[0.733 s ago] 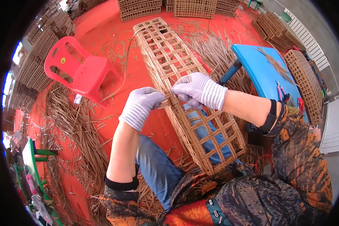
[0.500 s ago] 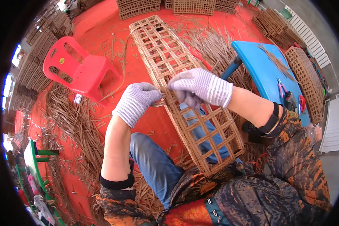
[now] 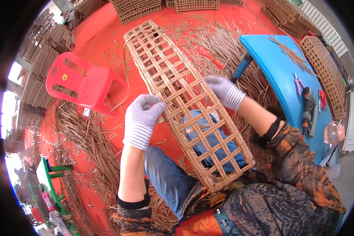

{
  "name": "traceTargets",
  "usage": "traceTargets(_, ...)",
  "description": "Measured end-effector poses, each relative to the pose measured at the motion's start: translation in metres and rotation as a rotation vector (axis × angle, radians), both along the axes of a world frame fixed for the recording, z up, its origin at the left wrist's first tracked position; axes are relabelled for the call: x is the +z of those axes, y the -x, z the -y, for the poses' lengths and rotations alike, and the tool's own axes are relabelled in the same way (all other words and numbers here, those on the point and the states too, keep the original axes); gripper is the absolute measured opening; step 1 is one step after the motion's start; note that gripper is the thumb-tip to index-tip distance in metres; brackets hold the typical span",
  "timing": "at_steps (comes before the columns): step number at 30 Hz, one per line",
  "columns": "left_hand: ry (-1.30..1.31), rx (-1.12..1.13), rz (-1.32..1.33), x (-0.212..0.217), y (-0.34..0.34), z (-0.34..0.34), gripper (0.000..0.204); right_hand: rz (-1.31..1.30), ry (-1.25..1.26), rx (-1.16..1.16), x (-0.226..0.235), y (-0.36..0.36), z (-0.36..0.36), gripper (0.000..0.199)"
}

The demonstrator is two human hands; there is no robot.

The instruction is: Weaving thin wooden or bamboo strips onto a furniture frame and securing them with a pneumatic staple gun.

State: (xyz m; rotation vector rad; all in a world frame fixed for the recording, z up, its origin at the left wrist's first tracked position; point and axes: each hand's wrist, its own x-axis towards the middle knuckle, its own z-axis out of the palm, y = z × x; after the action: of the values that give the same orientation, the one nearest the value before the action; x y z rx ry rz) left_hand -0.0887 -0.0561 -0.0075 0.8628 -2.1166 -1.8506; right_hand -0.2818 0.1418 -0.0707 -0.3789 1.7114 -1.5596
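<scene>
A long woven rattan basket frame with an open lattice slants across my lap, its near end against my jacket. My left hand, in a striped white-and-grey knit glove, is at the frame's left edge, thumb and fingers pinched together on its rim. My right hand, gloved alike, is by the right edge, its fingers bent and close together. What those fingers hold, if anything, I cannot make out. My blue jeans show through the lattice.
A red plastic chair stands at left. On the blue table at right lie pink-handled pliers, a black power tool and a clear jar. Loose rattan strips litter the red floor. Woven pieces are stacked behind.
My right hand has left the middle of the frame and moved right, to its right edge. My left hand has shifted slightly down along the left rim. The frame's far end has swung left.
</scene>
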Motion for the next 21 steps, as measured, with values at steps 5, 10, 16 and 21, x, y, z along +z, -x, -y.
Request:
traceTargets(5, 0.103, 0.085, 0.032, -0.002, 0.005, -0.013, 0.015, 0.32, 0.382, 0.285, -0.019, -0.054, 0.041, 0.031)
traceTargets(10, 0.18, 0.187, 0.005, -0.006, 0.008, -0.019, 0.014, 0.043, 0.197, 0.284, 0.025, -0.073, 0.037, 0.03)
traceTargets(16, 0.261, 0.304, -0.094, 0.0, -0.003, -0.042, 0.036, 0.379, 0.389, 0.168, 0.002, -0.074, 0.043, 0.025)
traceTargets(21, 0.636, 0.14, 0.121, -0.003, -0.031, -0.096, 0.088, 0.461, 0.236, -0.23, -0.056, -0.034, 0.015, 0.013)
